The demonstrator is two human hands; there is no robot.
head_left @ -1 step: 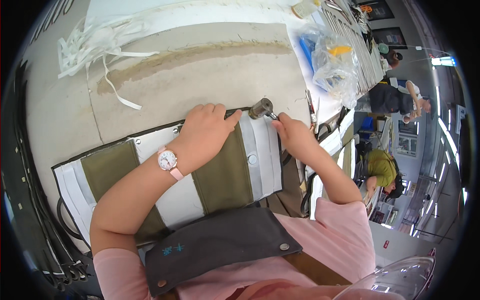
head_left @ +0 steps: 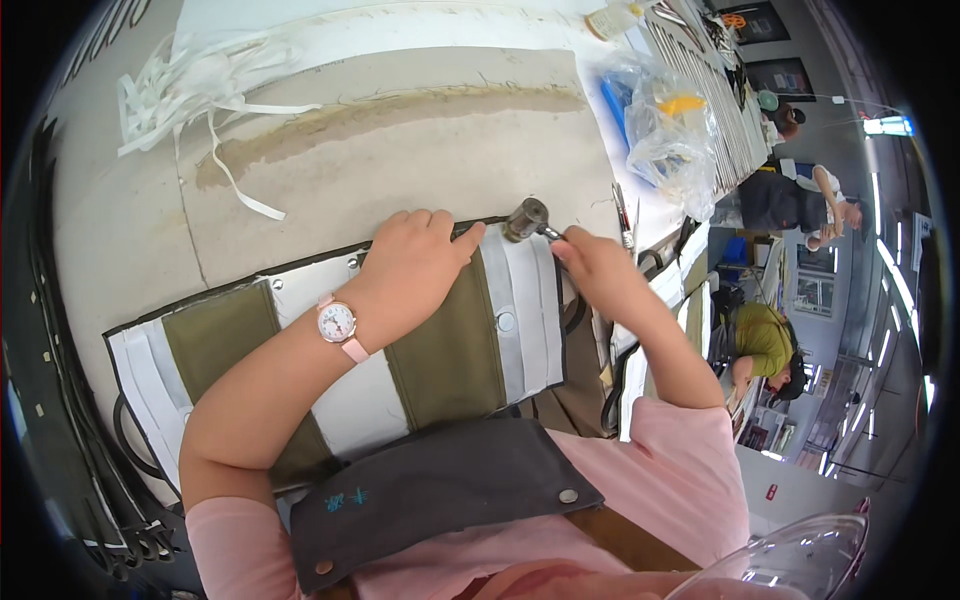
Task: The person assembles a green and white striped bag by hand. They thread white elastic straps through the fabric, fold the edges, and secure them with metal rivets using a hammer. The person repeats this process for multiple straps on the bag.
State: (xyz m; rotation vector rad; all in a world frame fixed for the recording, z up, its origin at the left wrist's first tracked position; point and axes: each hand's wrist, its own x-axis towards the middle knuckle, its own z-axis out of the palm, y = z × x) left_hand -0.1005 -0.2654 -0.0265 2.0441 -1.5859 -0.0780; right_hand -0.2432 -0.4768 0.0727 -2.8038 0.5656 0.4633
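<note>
A striped olive, white and grey fabric panel (head_left: 440,365) with dark binding lies on the worktable in front of me. My left hand (head_left: 415,262) rests flat on its far edge, thumb stretched to the right and fingers over the binding. In my right hand (head_left: 605,275) is the handle of a small metal hammer (head_left: 526,219). The hammer's head is over the panel's far right corner, right of my left thumb; whether it touches the fabric I cannot tell. A round snap (head_left: 505,322) shows on the grey strip below.
White tape (head_left: 205,85) lies tangled at the far left. A clear plastic bag (head_left: 670,140) sits at the far right, near slim tools (head_left: 624,215) and more striped panels (head_left: 640,385). Dark straps (head_left: 85,420) hang at the left. Other people (head_left: 765,345) are farther off at the right.
The hammer and my right hand have shifted slightly to the right and nearer to me. My left hand and the panel have hardly moved.
</note>
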